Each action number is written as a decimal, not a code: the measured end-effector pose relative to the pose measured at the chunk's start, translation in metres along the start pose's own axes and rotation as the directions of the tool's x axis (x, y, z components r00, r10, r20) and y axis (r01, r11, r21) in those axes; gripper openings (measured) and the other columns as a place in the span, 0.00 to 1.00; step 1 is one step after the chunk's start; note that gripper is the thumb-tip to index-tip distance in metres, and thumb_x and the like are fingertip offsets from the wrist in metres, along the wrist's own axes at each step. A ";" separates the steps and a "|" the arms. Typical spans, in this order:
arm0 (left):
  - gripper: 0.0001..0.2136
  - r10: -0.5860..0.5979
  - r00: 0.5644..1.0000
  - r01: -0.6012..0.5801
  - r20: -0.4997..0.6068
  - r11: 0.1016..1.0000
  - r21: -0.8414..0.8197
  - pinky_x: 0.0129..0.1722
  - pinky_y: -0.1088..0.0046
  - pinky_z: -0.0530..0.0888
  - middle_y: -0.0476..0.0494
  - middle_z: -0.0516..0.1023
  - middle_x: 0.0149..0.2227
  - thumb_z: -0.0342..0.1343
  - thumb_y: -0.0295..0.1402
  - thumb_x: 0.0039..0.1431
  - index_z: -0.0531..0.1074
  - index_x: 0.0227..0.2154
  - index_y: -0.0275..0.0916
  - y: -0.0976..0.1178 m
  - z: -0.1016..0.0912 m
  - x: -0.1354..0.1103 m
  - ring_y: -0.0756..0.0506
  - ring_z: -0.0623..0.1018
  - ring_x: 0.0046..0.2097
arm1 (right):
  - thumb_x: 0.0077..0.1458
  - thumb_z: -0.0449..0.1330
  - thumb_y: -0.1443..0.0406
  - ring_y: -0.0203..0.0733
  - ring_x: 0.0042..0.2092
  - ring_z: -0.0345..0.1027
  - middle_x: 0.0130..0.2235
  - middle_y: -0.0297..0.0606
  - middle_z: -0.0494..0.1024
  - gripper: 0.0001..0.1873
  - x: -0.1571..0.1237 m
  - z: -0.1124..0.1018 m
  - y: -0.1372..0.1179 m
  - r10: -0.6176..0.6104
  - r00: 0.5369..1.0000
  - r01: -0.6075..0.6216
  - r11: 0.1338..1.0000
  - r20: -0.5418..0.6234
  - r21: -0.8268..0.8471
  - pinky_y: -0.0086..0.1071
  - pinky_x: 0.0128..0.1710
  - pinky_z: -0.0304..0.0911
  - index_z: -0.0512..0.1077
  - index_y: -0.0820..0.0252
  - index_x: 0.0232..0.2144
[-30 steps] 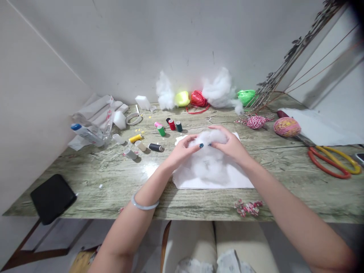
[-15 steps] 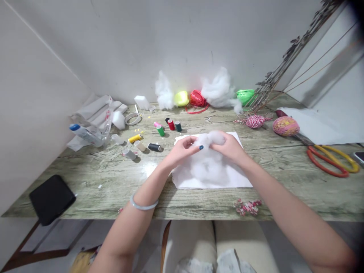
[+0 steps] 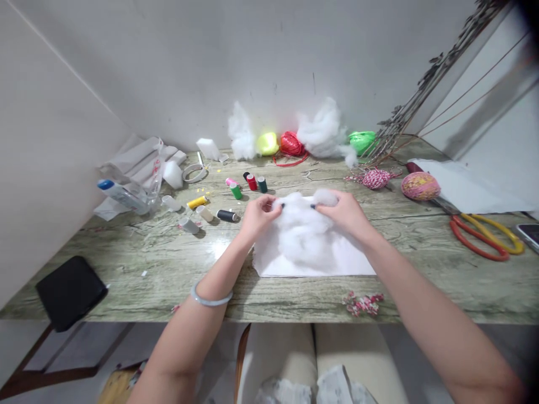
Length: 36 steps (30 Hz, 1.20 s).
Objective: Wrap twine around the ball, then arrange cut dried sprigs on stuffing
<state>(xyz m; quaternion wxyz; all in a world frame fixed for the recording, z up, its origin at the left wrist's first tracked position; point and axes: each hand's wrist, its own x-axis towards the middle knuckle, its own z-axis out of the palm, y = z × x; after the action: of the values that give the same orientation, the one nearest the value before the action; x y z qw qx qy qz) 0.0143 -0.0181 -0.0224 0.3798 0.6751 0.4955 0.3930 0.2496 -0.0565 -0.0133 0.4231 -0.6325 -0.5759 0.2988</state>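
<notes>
A loose heap of white fibre stuffing lies over a white cloth on the wood-patterned table. My left hand pinches stuffing at the heap's left edge, thumb and fingers closed on it. On the other side my right hand grips a tuft of the same stuffing between thumb and fingers. The two hands are apart, with stuffing spread between them. Fingertips of both hands are partly buried in the fluff.
Thread spools lie and stand left of the cloth, near a tape roll and a glue bottle. Along the wall are more stuffing and a red string ball. Scissors lie right; a black case sits front left.
My hands have moved apart, the left one leftward and the right one slightly rightward. The stuffing between them is pulled wider. The whole view has shifted a little.
</notes>
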 end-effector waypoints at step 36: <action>0.11 0.020 0.993 0.014 0.117 0.959 -0.284 0.34 0.76 0.69 0.46 0.78 0.32 0.65 0.36 0.49 0.77 0.34 0.35 0.007 0.004 -0.006 0.51 0.75 0.33 | 0.50 0.64 0.66 0.48 0.43 0.70 0.35 0.35 0.81 0.04 -0.012 0.011 -0.017 -0.353 0.935 0.337 0.900 -0.011 -0.278 0.48 0.54 0.56 0.78 0.53 0.31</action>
<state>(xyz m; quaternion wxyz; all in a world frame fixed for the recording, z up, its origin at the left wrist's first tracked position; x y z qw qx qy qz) 0.0195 -0.0258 -0.0184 0.5009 0.6367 0.4094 0.4197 0.2301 -0.0670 -0.0051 0.3960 -0.5813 -0.7010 0.1178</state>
